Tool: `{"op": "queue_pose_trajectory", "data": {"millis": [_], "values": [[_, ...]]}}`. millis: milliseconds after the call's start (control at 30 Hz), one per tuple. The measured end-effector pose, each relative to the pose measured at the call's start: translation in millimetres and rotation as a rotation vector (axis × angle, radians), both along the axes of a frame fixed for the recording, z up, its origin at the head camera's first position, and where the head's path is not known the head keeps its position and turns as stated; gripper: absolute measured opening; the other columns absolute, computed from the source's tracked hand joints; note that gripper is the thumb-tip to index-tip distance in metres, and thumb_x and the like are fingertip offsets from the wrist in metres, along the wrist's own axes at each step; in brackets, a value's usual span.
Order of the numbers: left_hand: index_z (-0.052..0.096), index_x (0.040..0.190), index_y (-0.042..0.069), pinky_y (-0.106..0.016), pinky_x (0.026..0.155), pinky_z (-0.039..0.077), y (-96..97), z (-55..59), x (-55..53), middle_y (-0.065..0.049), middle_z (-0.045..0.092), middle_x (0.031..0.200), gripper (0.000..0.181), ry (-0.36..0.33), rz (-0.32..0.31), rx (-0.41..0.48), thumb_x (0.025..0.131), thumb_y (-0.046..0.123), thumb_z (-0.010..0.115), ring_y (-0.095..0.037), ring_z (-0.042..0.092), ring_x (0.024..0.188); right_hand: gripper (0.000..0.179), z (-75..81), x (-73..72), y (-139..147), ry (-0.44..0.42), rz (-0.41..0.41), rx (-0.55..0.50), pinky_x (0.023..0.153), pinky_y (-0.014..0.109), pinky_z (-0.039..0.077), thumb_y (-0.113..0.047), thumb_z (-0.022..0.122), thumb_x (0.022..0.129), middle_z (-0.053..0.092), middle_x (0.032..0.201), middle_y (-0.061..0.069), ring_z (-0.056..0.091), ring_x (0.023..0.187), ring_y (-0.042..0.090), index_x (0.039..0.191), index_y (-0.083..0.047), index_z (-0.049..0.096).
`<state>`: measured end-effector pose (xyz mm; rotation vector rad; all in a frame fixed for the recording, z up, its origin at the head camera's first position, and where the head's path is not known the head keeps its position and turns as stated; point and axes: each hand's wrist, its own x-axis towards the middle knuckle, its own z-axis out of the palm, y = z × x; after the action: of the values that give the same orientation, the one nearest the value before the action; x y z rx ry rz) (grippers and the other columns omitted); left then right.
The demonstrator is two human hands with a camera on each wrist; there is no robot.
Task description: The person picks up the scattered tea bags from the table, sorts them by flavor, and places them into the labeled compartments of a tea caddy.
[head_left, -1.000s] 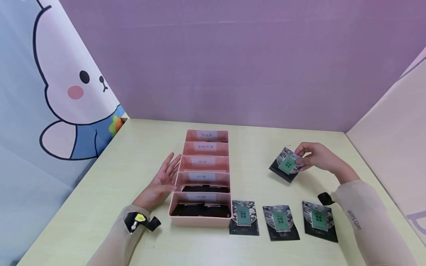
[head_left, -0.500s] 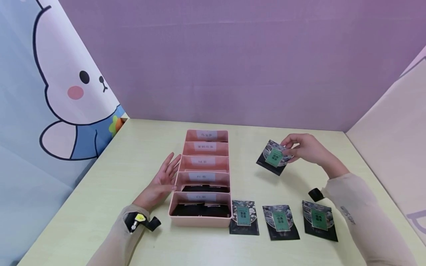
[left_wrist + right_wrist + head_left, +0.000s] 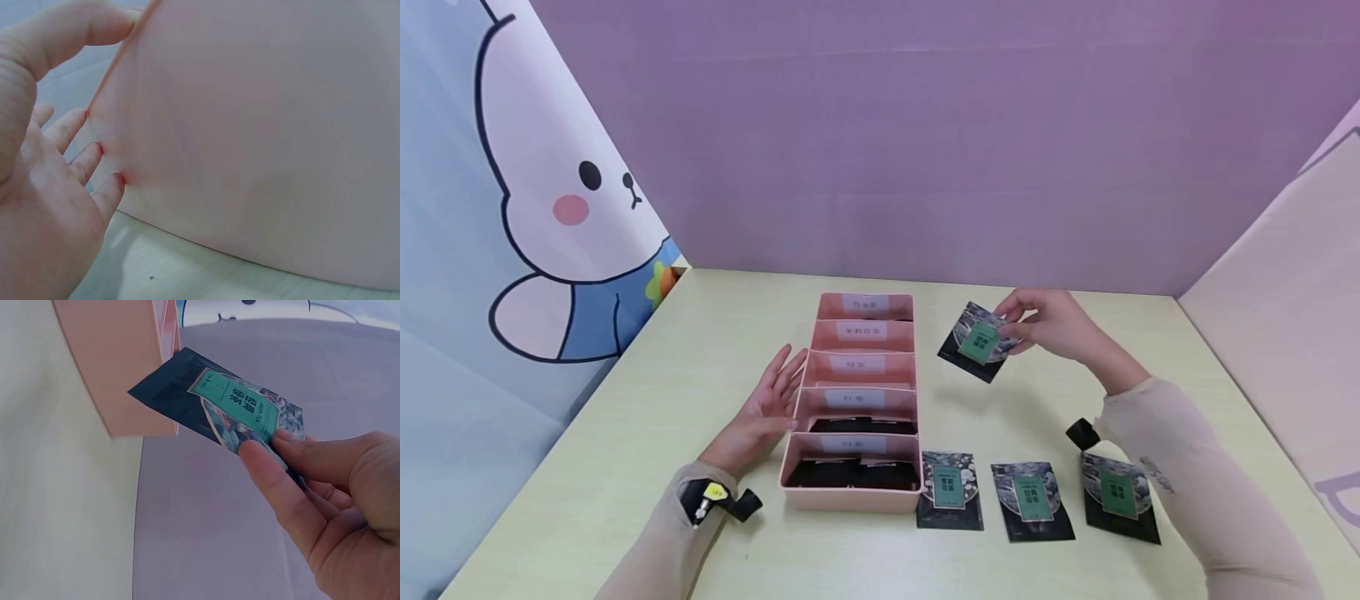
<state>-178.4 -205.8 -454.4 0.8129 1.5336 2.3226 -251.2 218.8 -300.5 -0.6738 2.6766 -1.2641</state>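
My right hand (image 3: 1051, 327) pinches a green tea packet (image 3: 976, 343) by its top corner, held in the air to the right of a pink divided box (image 3: 853, 500). In the right wrist view the packet (image 3: 231, 409) shows a green label, with thumb and fingers (image 3: 265, 472) on its edge. My left hand (image 3: 763, 417) touches the box's left side, fingers straight and spread. The left wrist view has those fingertips (image 3: 112, 187) against the pink wall (image 3: 250, 144), the thumb up at the rim. Black packets (image 3: 857, 473) fill the two nearest compartments.
Three packets lie in a row on the table right of the box: a flower-patterned one (image 3: 950, 492) at its front corner, then two green tea packets, one in the middle (image 3: 1032, 502) and one (image 3: 1120, 498) under the right forearm. A purple backdrop (image 3: 940, 167) stands behind the table.
My right hand has carried the green tea packet leftward and a little away from me, closer to the box. My left hand and the box have stayed put.
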Motion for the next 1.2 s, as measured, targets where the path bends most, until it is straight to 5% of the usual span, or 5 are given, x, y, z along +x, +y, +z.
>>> {"op": "queue_pose_trajectory", "data": {"millis": [600,933,1200], "values": [[-0.011,0.159,0.020,-0.018,0.114,0.019,0.6,-0.6,0.7,-0.012,-0.015,0.165,0.105,0.021,-0.008,0.011,0.084,-0.019,0.051,-0.033,-0.014,0.149,0.017,5.7,-1.2,-55.2,0.015,0.095,-0.113,0.063,0.035,0.060,0.009,0.067,0.088,0.057,0.090,0.016,0.071,0.079,0.029,0.104,0.004,0.068],[-0.010,0.160,0.021,-0.019,0.114,0.021,-0.5,-2.1,0.1,-0.012,-0.014,0.166,0.105,0.006,0.005,-0.002,0.084,-0.019,0.051,-0.033,-0.014,0.149,0.016,-4.2,3.9,-84.2,0.029,0.145,-0.192,0.065,0.039,0.061,0.008,0.067,0.089,0.061,0.088,0.014,0.072,0.079,0.028,0.104,0.002,0.068],[-0.011,0.159,0.021,-0.019,0.114,0.021,0.9,-1.3,-0.1,-0.011,-0.014,0.166,0.106,-0.010,0.011,-0.020,0.084,-0.019,0.051,-0.030,-0.011,0.150,0.015,-20.3,12.8,-103.6,0.094,0.290,-0.050,0.065,0.030,0.060,0.005,0.066,0.091,0.066,0.089,0.008,0.070,0.074,0.024,0.104,-0.002,0.068]]}}
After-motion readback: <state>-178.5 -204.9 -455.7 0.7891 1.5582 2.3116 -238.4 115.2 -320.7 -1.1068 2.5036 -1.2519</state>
